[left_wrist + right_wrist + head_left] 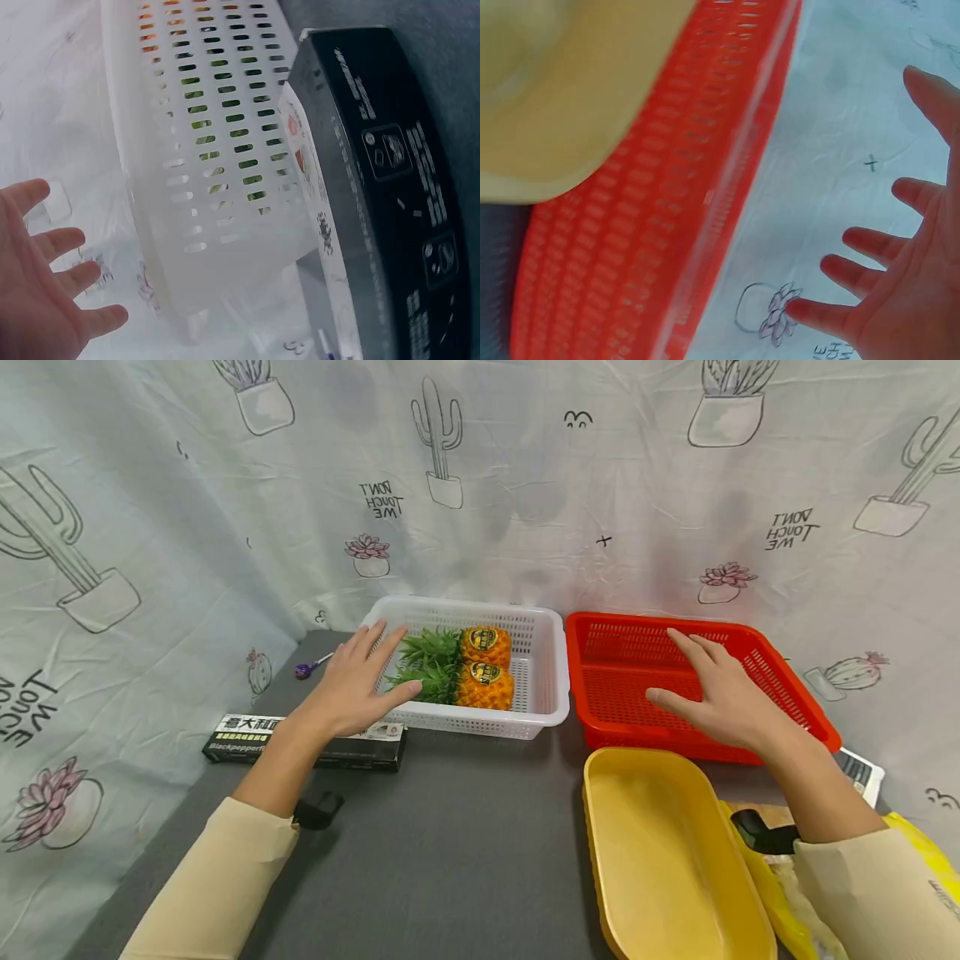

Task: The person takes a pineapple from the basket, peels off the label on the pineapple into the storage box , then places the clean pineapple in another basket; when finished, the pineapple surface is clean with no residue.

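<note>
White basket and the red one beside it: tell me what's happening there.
A person is reaching out bare-handed, holding nothing. The left-hand grip is at the left end of the white basket, where two pineapples lie side by side. The right-hand grip is over the red basket, fingers extended. A yellow tray sits in front of the red basket, and a black box lies by the white one.

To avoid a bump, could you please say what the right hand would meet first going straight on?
Probably the printed cloth behind the red basket; the right hand seems to point over the basket, though depth is unclear.
</note>
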Available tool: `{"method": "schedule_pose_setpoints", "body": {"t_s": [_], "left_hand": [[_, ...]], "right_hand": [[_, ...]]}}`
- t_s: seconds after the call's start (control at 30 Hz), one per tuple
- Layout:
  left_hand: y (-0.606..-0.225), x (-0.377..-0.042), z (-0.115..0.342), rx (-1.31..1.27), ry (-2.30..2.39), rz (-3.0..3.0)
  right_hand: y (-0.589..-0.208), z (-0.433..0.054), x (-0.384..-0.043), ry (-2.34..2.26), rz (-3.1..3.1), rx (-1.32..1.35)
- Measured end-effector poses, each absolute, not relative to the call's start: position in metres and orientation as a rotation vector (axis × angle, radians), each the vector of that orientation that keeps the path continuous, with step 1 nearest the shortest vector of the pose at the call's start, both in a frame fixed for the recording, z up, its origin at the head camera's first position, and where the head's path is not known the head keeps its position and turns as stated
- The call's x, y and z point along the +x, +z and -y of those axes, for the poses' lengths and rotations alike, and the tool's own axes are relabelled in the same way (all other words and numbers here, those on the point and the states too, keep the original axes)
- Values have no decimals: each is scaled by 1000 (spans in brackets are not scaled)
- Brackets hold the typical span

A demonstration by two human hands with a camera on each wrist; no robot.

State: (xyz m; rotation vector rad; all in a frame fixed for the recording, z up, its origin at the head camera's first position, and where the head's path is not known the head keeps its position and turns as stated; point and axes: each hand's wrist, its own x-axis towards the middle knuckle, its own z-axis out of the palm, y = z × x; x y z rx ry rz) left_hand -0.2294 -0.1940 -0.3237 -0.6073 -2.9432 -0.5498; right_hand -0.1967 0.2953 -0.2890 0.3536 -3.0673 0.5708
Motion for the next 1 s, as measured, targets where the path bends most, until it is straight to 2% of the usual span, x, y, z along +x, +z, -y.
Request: {"method": "schedule_pose_setpoints", "body": {"t_s": [0.43, 1.0], "left_hand": [[-331, -222, 215, -354, -1002, 2796], [-368, -224, 231, -89, -1257, 2588]], "right_hand": [[-265, -254, -220, 746, 3088, 510], [-268, -178, -259, 867, 3194, 653]]}}
